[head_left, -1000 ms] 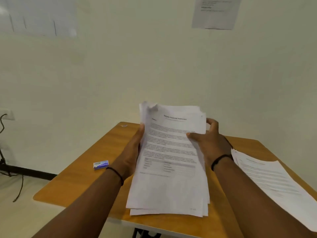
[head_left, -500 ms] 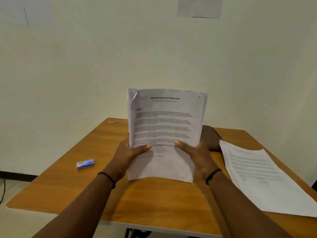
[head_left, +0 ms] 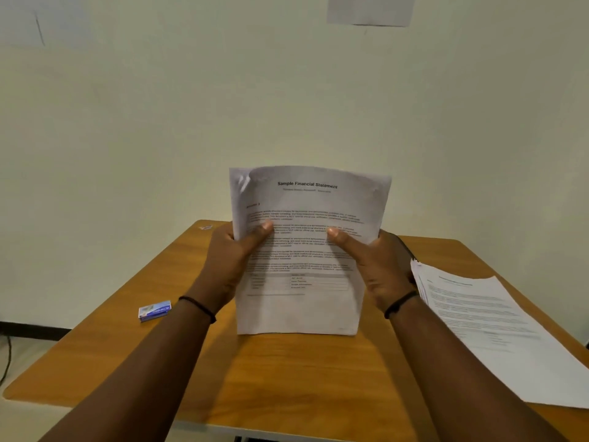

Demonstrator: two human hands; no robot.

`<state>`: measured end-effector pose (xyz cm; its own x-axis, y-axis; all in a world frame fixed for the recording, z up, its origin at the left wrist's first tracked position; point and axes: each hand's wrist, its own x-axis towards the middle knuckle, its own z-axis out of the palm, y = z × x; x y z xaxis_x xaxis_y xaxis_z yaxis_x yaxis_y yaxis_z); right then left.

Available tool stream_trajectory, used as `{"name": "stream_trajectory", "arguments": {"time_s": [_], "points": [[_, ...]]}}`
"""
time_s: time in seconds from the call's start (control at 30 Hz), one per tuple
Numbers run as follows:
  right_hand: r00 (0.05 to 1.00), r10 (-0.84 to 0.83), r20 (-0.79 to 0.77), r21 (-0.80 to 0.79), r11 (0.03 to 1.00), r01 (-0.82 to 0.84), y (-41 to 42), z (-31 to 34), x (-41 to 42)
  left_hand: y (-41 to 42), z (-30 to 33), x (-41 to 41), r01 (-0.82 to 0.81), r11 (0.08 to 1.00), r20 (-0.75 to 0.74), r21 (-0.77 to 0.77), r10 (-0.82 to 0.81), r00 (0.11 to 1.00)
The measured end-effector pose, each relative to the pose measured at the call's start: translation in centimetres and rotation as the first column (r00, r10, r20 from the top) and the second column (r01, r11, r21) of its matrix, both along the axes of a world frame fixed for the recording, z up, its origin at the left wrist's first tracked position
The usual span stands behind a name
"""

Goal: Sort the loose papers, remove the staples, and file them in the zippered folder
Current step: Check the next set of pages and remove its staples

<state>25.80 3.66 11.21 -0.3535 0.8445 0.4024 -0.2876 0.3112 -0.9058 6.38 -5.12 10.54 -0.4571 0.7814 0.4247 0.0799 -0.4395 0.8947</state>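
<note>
Over the desk (head_left: 287,378), both hands hold a sheaf (head_left: 302,311) of papers upright, its bottom edge resting on the wood. Left hand (head_left: 232,253) grips the left edge, thumb across the print; right hand (head_left: 376,266) grips the right edge the same way. The top page reads "Sample Financial Statement". A second stack (head_left: 487,330) lies flat at the right. A small blue box (head_left: 155,310) sits at the left.
</note>
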Motion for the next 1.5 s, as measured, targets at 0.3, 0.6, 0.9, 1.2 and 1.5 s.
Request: {"name": "stream_trajectory", "arguments": {"time_s": [0.3, 0.6, 0.9, 1.2, 1.5], "points": [[0.996, 0.051, 0.068, -0.081, 0.996, -0.045, -0.7, -4.7, 0.7, 0.0, -2.7, 0.5, 0.043, 0.994, 0.054, -0.098, -0.038, 0.998], [0.966, 0.14, 0.218, -0.034, 0.99, -0.136, 0.7, -2.5, 2.7, 0.4, 3.2, -2.2, -0.026, 0.998, -0.02, 0.059, 0.027, 0.999], [0.965, 0.101, -0.242, -0.364, 0.913, -0.187, -0.4, -6.9, 4.2, 0.8, 1.2, -1.7, -0.31, 0.945, 0.488, 0.108, 0.221, 0.844], [0.922, 0.098, -0.374, -0.437, 0.859, -0.268, -1.1, -7.5, 2.8, -0.1, -2.5, -0.7, -0.32, 0.947, 0.576, -0.03, 0.278, 0.768], [0.988, 0.062, -0.141, -0.295, 0.95, -0.102, 2.4, -5.7, 6.6, -2.7, -0.2, -7.0, 0.293, 0.876, 0.17, -0.384, -0.245, 0.955]]}}
